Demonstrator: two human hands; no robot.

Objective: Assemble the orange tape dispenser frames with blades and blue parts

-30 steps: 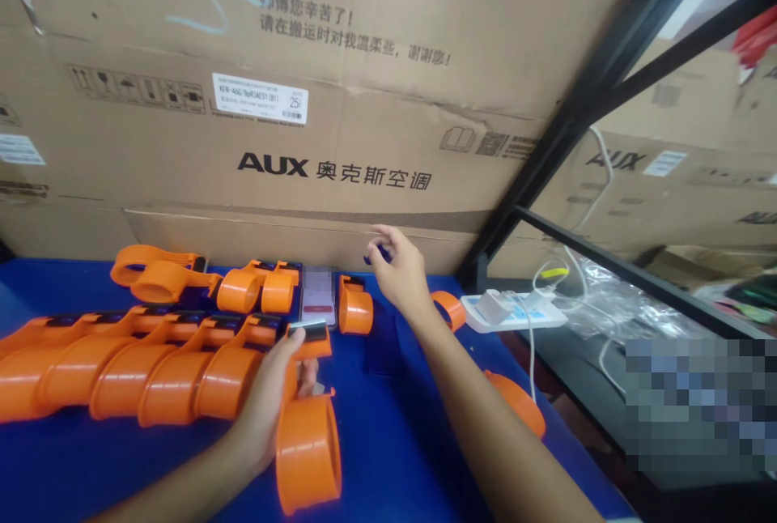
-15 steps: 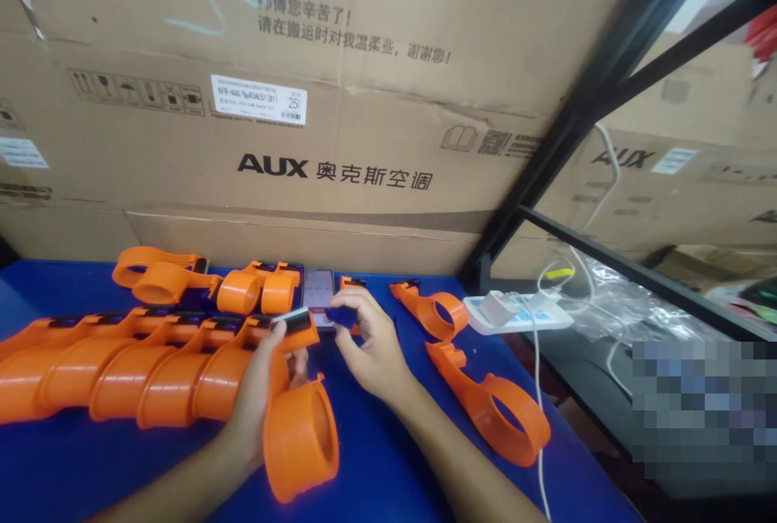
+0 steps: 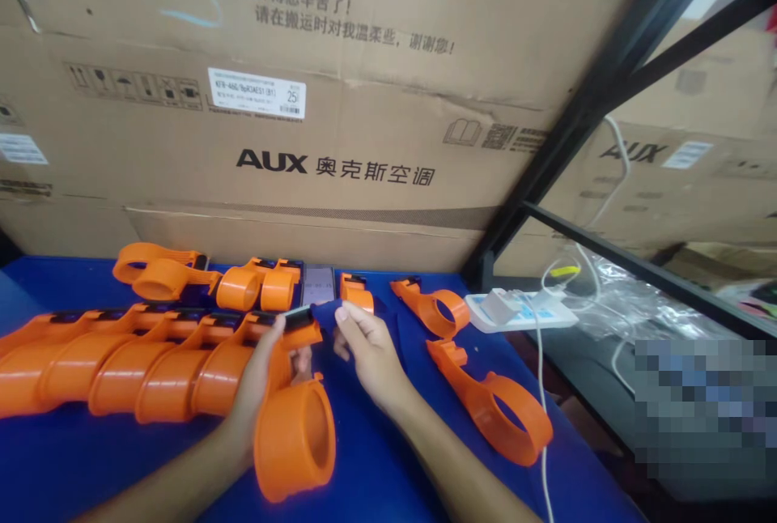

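My left hand (image 3: 260,377) is closed around the handle of an orange tape dispenser (image 3: 286,458). Its wide ring hangs toward me, and its head with a black and pale strip points right. My right hand (image 3: 371,357) pinches a small dark blue piece (image 3: 326,313) between thumb and fingers, at the right end of that head. Whether the piece touches the head I cannot tell, since its exact shape blends with the blue table cover.
A row of several orange tape dispensers (image 3: 121,373) lies at left, with others (image 3: 161,276) behind. A phone (image 3: 318,286) stands beyond my hands. To the right lie loose orange dispensers (image 3: 507,418), a white power strip (image 3: 528,311) and a cable. Large cartons (image 3: 340,240) stand behind.
My right hand has brought the dark blue piece left, up to the dispenser's head. The held dispenser has shifted slightly left; my left hand keeps its grip.
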